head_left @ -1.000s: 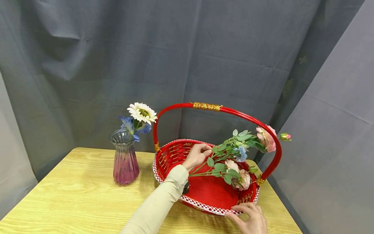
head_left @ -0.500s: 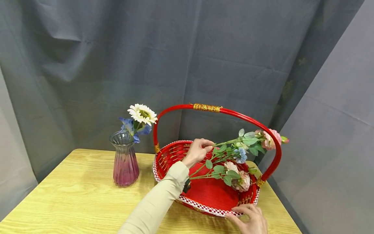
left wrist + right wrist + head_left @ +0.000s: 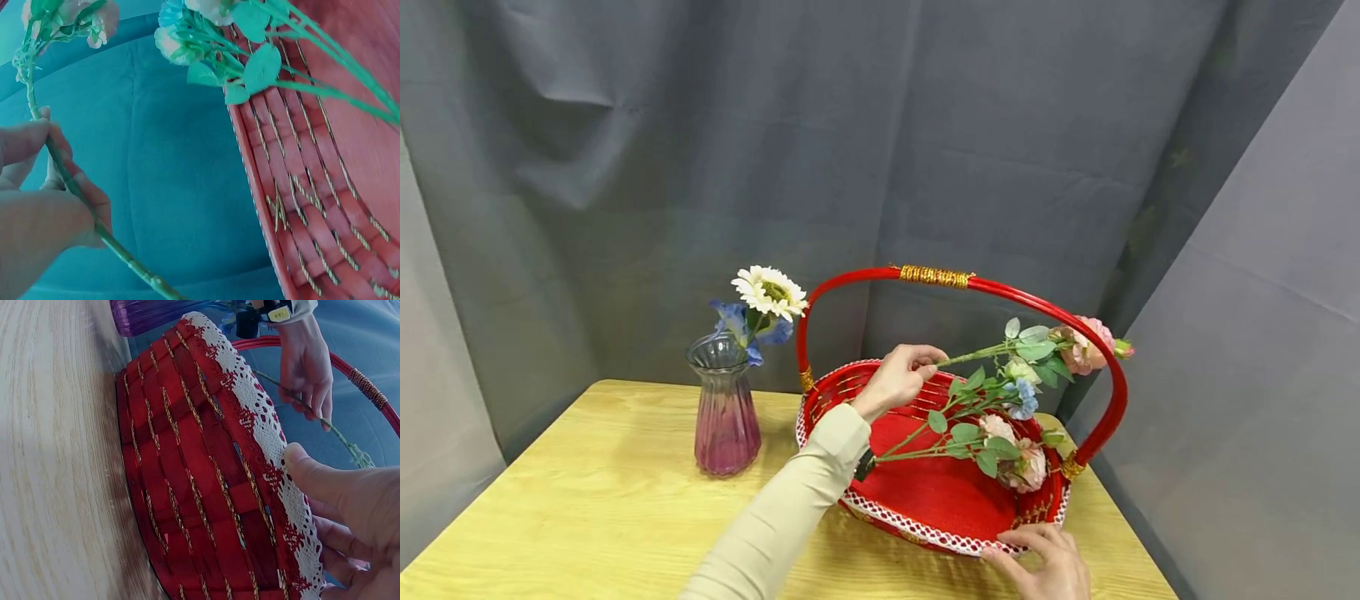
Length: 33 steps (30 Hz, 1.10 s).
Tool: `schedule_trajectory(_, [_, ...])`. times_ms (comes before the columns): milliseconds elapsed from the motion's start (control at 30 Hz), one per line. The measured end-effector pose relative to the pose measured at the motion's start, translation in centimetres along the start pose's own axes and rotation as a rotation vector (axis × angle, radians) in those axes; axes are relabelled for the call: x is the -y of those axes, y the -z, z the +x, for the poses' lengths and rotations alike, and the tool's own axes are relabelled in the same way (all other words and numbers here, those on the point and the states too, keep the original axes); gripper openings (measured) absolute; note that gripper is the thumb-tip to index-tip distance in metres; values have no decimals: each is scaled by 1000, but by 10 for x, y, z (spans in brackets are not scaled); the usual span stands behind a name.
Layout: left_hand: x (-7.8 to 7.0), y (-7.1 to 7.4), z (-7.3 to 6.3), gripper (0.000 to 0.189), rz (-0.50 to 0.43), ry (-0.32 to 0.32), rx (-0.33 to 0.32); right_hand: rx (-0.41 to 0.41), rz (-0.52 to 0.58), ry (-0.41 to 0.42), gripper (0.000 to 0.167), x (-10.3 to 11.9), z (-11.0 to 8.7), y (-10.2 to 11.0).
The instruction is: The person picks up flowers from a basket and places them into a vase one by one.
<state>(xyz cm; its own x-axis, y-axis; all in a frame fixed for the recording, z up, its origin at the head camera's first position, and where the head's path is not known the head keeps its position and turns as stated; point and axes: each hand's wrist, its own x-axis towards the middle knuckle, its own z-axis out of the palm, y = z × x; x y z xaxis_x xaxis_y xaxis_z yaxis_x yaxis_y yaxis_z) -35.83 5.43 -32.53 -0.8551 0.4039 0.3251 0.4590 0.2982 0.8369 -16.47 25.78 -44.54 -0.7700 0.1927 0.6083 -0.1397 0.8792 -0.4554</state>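
My left hand [image 3: 898, 377] pinches the green stem [image 3: 119, 250] of a pink artificial flower [image 3: 1086, 343] over the back of the red woven basket [image 3: 951, 500]. The flower's head hangs past the right side of the hoop handle [image 3: 1030, 298]. In the left wrist view, thumb and fingers close round the stem, outside the basket's rim. My right hand [image 3: 1048, 562] grips the front right rim, its thumb on the white lace trim [image 3: 275, 447]. Inside the basket lie pale pink flowers [image 3: 1026, 462], a blue flower [image 3: 1022, 400] and leafy stems. My left wrist hides part of the left rim.
A clear-to-purple glass vase [image 3: 726, 417] stands left of the basket. It holds a white daisy-like flower [image 3: 770, 292] and a blue flower [image 3: 730, 318]. The wooden table [image 3: 587, 483] ends in front of a grey curtain [image 3: 737, 167].
My left hand has risen with the pink flower's stem, drawing it up and away from the other stems. The right hand keeps its hold on the rim.
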Motion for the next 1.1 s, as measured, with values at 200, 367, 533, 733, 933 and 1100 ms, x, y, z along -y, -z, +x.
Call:
schedule_trajectory(200, [2,13,-9,20,-28,4,-35,52,-15,-51,24,2,0,3])
schedule_trajectory(367, [5,24,-18,18,-41,37,-84,76,-28,-70,24,2,-1,2])
schedule_trajectory(533, [11,36,-24,14,-71,74,-130,41,-12,-41,25,1,0,0])
schedule_trajectory(733, [23,53,-35,16,-189,86,-72,-26,-4,18,28,-2,1,-3])
schedule_trajectory(933, [34,68,-52,16,-186,99,-47,-43,8,25,29,-3,0,-3])
schedule_trajectory(1100, [41,79,-62,16,-165,74,-51,-14,6,-1,27,-2,0,-2])
